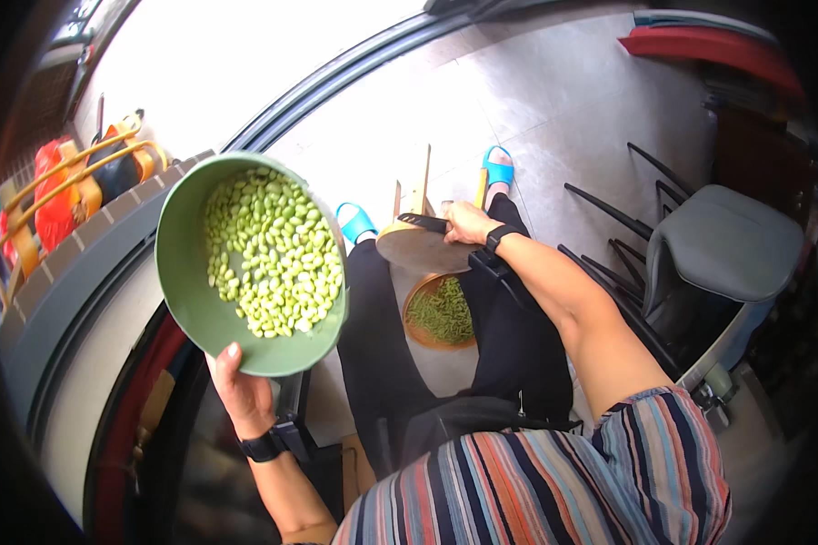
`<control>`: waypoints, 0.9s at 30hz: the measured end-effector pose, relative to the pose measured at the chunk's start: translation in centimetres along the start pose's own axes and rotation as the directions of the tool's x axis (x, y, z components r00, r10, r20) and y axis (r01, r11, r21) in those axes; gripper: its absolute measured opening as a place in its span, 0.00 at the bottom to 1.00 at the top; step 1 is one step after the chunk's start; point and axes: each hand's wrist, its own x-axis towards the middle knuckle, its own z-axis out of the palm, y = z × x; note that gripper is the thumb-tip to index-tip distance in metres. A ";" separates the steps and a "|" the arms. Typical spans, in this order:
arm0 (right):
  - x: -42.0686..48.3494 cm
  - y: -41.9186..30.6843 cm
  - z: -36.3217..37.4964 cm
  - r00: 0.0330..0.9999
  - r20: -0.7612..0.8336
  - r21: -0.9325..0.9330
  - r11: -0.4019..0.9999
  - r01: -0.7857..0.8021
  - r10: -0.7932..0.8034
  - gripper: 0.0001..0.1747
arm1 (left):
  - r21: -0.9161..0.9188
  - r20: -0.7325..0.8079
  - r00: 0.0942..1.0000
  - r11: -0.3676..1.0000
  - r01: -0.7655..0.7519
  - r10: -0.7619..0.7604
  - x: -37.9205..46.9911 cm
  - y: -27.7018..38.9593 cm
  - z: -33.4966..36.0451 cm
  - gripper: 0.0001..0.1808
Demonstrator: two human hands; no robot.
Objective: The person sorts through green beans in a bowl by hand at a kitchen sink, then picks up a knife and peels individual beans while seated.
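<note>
My left hand [242,392] holds a green bowl [184,300] by its lower rim, thumb over the edge. Shelled green beans [279,259] cover much of the inside, and the bowl is tilted towards me. Between my legs a small round-topped wooden stool [426,251] is tipped, its legs pointing away from me. My right hand [472,223] is closed at the stool's far edge. A black slotted strip [422,222] sticks out left of those fingers; what it belongs to is unclear. Below the stool, a round brown basket [410,334] holds green pods [443,310].
A grey chair [729,238] with thin black legs stands to the right. Curved yellow rails [82,170] and a red bag [53,197] are beyond the tiled ledge [95,228] at left. A door track [341,75] crosses the floor ahead. My feet wear blue slippers [360,221].
</note>
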 end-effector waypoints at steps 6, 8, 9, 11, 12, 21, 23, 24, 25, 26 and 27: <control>1.9 -3.2 3.5 0.978 0.207 0.028 1.000 0.002 -0.008 0.16 | -0.077 -0.059 0.989 0.988 0.134 -0.139 0.0 -0.2 -0.7 0.34; 1.9 -4.4 3.5 0.968 0.235 0.072 0.995 0.067 -0.082 0.18 | -0.066 -0.110 0.976 0.981 0.182 -0.188 0.4 0.1 -0.7 0.38; 2.1 -4.6 3.5 0.970 0.235 0.128 0.991 0.037 -0.067 0.17 | -0.063 -0.107 0.974 0.979 0.192 -0.198 0.7 0.3 -0.5 0.38; 2.3 -4.5 2.6 0.980 0.194 0.203 0.979 0.009 -0.049 0.17 | -0.055 -0.087 0.969 0.972 0.228 -0.232 1.0 0.6 -0.2 0.38; 2.7 -4.2 2.2 0.988 0.106 0.171 0.981 0.096 -0.115 0.16 | -0.049 -0.079 0.970 0.973 0.227 -0.231 1.1 0.8 -0.2 0.38; 4.3 -0.9 1.0 0.986 0.132 0.363 0.921 -0.144 0.103 0.21 | -0.049 0.026 0.983 0.981 0.185 -0.184 1.2 1.4 -0.3 0.29; 5.4 0.0 0.8 0.990 0.078 0.292 0.947 -0.132 0.115 0.20 | -0.036 0.039 0.983 0.983 0.179 -0.178 1.2 1.3 -0.3 0.30; 5.8 -0.2 0.4 0.990 0.093 0.323 0.937 -0.132 0.107 0.19 | -0.030 0.047 0.982 0.982 0.186 -0.184 1.2 1.3 -0.2 0.30; 6.2 -0.4 -0.1 0.989 0.108 0.353 0.926 -0.131 0.099 0.19 | -0.020 0.047 0.983 0.984 0.178 -0.177 1.3 1.4 -0.1 0.30; 6.9 -0.5 -0.7 0.990 0.092 0.357 0.924 -0.134 0.108 0.19 | -0.013 0.052 0.981 0.982 0.187 -0.186 1.4 1.4 0.2 0.30; 7.3 -0.2 -1.1 0.992 0.083 0.356 0.927 -0.116 0.092 0.20 | -0.005 0.059 0.978 0.979 0.203 -0.202 1.3 1.5 0.4 0.30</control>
